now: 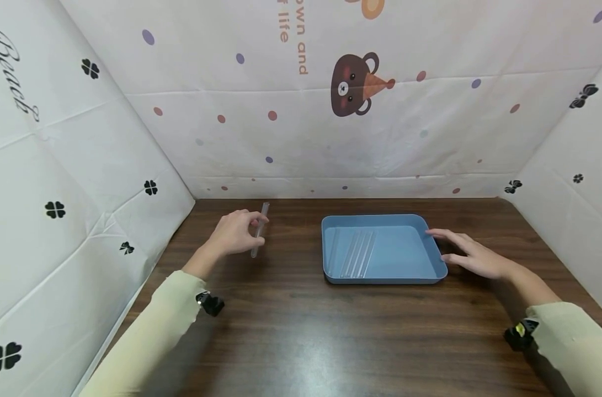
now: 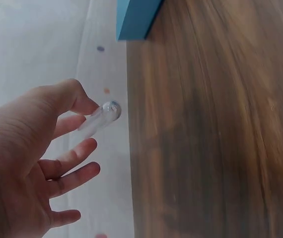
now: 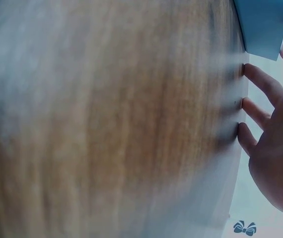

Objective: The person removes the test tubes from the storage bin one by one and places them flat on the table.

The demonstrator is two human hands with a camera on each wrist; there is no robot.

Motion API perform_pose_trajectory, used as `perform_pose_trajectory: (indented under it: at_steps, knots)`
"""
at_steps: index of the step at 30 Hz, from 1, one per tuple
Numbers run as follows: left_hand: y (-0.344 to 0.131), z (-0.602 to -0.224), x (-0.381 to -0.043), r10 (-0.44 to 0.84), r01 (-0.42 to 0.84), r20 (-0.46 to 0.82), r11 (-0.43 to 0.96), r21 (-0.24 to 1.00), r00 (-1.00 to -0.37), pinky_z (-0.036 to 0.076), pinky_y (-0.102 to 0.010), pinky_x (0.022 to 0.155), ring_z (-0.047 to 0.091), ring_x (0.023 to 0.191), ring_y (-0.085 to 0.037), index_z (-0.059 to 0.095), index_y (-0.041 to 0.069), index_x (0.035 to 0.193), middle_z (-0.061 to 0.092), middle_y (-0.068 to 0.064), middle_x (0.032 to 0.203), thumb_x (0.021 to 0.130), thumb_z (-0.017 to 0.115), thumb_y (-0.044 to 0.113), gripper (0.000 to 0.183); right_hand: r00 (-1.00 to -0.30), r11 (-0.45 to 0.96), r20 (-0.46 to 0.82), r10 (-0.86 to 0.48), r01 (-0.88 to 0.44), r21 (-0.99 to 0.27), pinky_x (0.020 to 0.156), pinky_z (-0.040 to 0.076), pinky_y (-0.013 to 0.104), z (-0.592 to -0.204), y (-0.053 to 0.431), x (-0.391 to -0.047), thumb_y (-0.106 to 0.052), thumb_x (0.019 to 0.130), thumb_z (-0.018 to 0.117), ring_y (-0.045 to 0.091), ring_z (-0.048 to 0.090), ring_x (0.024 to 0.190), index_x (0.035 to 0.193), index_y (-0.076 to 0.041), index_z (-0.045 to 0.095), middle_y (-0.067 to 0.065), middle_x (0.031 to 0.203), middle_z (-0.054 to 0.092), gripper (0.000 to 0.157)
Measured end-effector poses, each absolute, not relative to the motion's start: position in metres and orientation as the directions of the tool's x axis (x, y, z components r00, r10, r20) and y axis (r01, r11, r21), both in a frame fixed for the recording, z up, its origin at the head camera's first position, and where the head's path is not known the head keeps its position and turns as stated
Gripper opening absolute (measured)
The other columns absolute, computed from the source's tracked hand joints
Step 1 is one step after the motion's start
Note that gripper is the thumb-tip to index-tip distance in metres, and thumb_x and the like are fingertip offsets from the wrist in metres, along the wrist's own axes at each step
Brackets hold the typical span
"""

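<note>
My left hand (image 1: 235, 232) pinches a clear test tube (image 1: 259, 229) between thumb and forefinger, left of the tray. In the left wrist view the rounded end of the test tube (image 2: 111, 111) points toward the camera, and the other fingers are spread loosely below it. A shallow blue tray (image 1: 405, 248) lies on the table with several clear test tubes (image 1: 358, 255) side by side in its left half. My right hand (image 1: 472, 258) is at the tray's right end, fingers extended, forefinger and thumb at its rim. Fingertips of this hand meet the tabletop in the right wrist view.
The dark wooden table (image 1: 291, 320) ends at a printed cloth wall (image 1: 281, 138) behind the tray. Similar cloth walls close off the left side (image 1: 82, 231) and the right side (image 1: 579, 149).
</note>
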State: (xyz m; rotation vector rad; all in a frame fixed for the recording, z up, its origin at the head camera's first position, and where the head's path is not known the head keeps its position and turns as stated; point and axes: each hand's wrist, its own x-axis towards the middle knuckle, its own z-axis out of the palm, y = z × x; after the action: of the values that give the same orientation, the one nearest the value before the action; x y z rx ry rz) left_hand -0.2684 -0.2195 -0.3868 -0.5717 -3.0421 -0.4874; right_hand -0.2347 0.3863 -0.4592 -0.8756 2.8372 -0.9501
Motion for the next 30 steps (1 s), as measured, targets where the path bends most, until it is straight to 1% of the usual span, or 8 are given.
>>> perform_pose_trajectory:
  at_steps: [5, 9, 11, 12, 17, 22, 27, 30]
  knots:
    - [-0.244, -0.394, -0.268, 0.319, 0.322, 0.057, 0.9, 0.293, -0.946, 0.057, -0.059, 0.096, 0.072, 0.116, -0.037, 0.077, 0.016, 0.14, 0.079, -0.018, 0.126, 0.094, 0.084, 0.027, 0.048, -0.845, 0.664, 0.142, -0.515, -0.499, -0.556, 0.105, 0.038, 0.019, -0.458, 0.384, -0.234, -0.011, 0.109, 0.069, -0.031, 0.03, 0.137, 0.166, -0.014, 0.05, 0.023, 0.165, 0.06, 0.061]
    - [-0.263, -0.397, -0.264, 0.296, 0.298, 0.052, 0.911, 0.284, -0.954, 0.056, -0.061, 0.095, 0.072, 0.117, -0.041, 0.076, 0.013, 0.141, 0.079, -0.02, 0.127, 0.095, 0.084, 0.026, 0.048, -0.856, 0.678, 0.11, -0.505, -0.472, -0.563, 0.111, 0.043, 0.05, -0.458, 0.383, -0.234, -0.013, 0.11, 0.069, -0.029, 0.027, 0.136, 0.167, -0.014, 0.049, 0.024, 0.166, 0.058, 0.061]
    - [-0.272, -0.397, -0.262, 0.285, 0.287, 0.05, 0.918, 0.273, -0.957, 0.057, -0.061, 0.094, 0.073, 0.117, -0.041, 0.076, 0.013, 0.141, 0.08, -0.021, 0.126, 0.095, 0.084, 0.026, 0.048, -0.859, 0.681, 0.1, -0.502, -0.464, -0.567, 0.109, 0.043, 0.058, -0.458, 0.382, -0.234, -0.014, 0.11, 0.069, -0.028, 0.027, 0.136, 0.167, -0.014, 0.049, 0.025, 0.167, 0.057, 0.061]
    - [-0.277, -0.397, -0.262, 0.278, 0.281, 0.048, 0.921, 0.27, -0.959, 0.057, -0.061, 0.093, 0.073, 0.116, -0.041, 0.076, 0.012, 0.141, 0.08, -0.021, 0.126, 0.095, 0.084, 0.026, 0.048, -0.858, 0.679, 0.101, -0.503, -0.465, -0.567, 0.11, 0.044, 0.057, -0.458, 0.382, -0.233, -0.014, 0.11, 0.069, -0.028, 0.028, 0.136, 0.167, -0.015, 0.049, 0.025, 0.166, 0.058, 0.061]
    - [-0.295, -0.399, -0.26, 0.246, 0.251, 0.052, 0.935, 0.249, -0.968, 0.057, -0.054, 0.083, 0.074, 0.109, -0.039, 0.077, 0.013, 0.139, 0.08, -0.021, 0.123, 0.093, 0.084, 0.027, 0.049, -0.854, 0.678, 0.126, -0.505, -0.483, -0.554, 0.104, 0.04, 0.028, -0.458, 0.384, -0.233, -0.013, 0.109, 0.07, -0.028, 0.031, 0.137, 0.166, -0.016, 0.051, 0.022, 0.165, 0.06, 0.06]
    - [-0.308, -0.399, -0.26, 0.227, 0.229, 0.038, 0.939, 0.255, -0.973, 0.056, -0.051, 0.079, 0.073, 0.106, -0.036, 0.077, 0.012, 0.14, 0.078, -0.021, 0.122, 0.093, 0.085, 0.028, 0.05, -0.858, 0.68, 0.114, -0.502, -0.472, -0.561, 0.106, 0.039, 0.035, -0.458, 0.386, -0.232, -0.015, 0.11, 0.068, -0.029, 0.029, 0.137, 0.167, -0.015, 0.049, 0.022, 0.166, 0.058, 0.06]
    - [-0.315, -0.403, -0.259, 0.215, 0.209, 0.004, 0.945, 0.252, -0.977, 0.057, -0.055, 0.081, 0.073, 0.109, -0.039, 0.076, 0.012, 0.14, 0.079, -0.022, 0.125, 0.095, 0.086, 0.03, 0.05, -0.853, 0.673, 0.123, -0.508, -0.482, -0.562, 0.105, 0.038, 0.026, -0.458, 0.385, -0.233, -0.014, 0.11, 0.069, -0.028, 0.031, 0.138, 0.167, -0.015, 0.049, 0.023, 0.166, 0.059, 0.06]
    - [-0.317, -0.407, -0.261, 0.213, 0.207, -0.001, 0.95, 0.235, -0.977, 0.057, -0.056, 0.082, 0.074, 0.109, -0.039, 0.077, 0.013, 0.139, 0.08, -0.021, 0.123, 0.095, 0.086, 0.03, 0.049, -0.852, 0.673, 0.125, -0.509, -0.485, -0.559, 0.105, 0.039, 0.027, -0.457, 0.386, -0.232, -0.013, 0.11, 0.069, -0.028, 0.032, 0.138, 0.167, -0.015, 0.05, 0.023, 0.166, 0.059, 0.06]
